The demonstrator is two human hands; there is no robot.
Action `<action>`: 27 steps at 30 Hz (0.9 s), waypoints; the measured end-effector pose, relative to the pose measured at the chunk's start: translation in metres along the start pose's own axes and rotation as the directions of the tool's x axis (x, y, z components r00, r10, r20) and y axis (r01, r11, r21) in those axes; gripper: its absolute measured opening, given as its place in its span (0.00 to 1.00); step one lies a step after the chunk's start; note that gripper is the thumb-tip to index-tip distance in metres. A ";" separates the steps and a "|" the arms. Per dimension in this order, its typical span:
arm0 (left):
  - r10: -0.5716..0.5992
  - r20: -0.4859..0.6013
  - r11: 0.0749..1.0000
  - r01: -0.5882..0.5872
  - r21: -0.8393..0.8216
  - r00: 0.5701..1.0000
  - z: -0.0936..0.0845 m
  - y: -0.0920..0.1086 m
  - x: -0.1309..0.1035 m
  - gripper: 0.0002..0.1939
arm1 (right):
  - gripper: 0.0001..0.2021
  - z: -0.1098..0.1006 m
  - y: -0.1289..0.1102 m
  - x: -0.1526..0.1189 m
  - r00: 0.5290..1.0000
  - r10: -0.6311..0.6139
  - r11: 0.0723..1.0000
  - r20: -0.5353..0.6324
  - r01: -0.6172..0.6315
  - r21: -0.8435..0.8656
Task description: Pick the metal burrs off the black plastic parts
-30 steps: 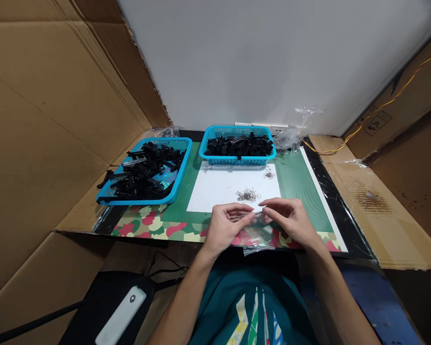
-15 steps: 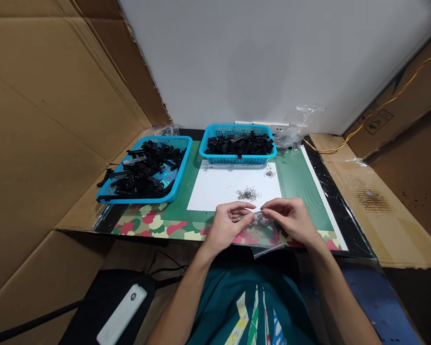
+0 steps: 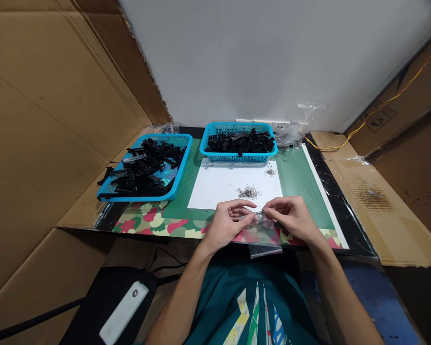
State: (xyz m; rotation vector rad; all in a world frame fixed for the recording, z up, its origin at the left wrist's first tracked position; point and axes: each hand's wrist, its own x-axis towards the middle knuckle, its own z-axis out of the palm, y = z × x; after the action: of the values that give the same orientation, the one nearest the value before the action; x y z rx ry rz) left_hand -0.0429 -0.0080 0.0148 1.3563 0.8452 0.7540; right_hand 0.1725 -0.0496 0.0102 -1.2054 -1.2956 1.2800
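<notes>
A clear plastic zip bag (image 3: 264, 235) hangs over the table's front edge, pinched along its upper edge. My left hand (image 3: 230, 220) is closed on it with thumb and fingers. My right hand (image 3: 290, 216) pinches the same bag close by, fingertips nearly touching the left ones. Whatever small thing may be between the fingertips is too small to make out. Just beyond the hands, a pile of tiny wire-like metal pieces (image 3: 249, 192) lies on a white sheet (image 3: 208, 191). A smaller cluster of such pieces (image 3: 270, 171) is at the sheet's far right.
Two blue baskets (image 3: 177, 187) (image 3: 239, 157) hold black plastic parts, at the left and the back. Crumpled clear plastic (image 3: 289, 136) lies by the wall. Cardboard panels (image 3: 57, 105) flank the table. A white device (image 3: 124, 314) rests on a black surface at lower left.
The bag's lower part has swung slightly left and lies flatter. Both hands keep nearly the same place and hold. The view has shifted a little.
</notes>
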 end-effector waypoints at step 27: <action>0.036 0.137 0.988 -0.056 0.142 0.990 0.002 0.003 -0.002 0.16 | 0.11 0.003 -0.002 -0.003 0.998 -0.055 0.998 -0.033 0.055 0.001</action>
State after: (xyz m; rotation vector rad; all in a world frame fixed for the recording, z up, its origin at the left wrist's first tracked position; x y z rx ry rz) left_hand -0.0421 -0.0106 0.0176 1.5434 0.7763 0.6382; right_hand 0.1698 -0.0533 0.0118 -1.1770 -1.2948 1.2170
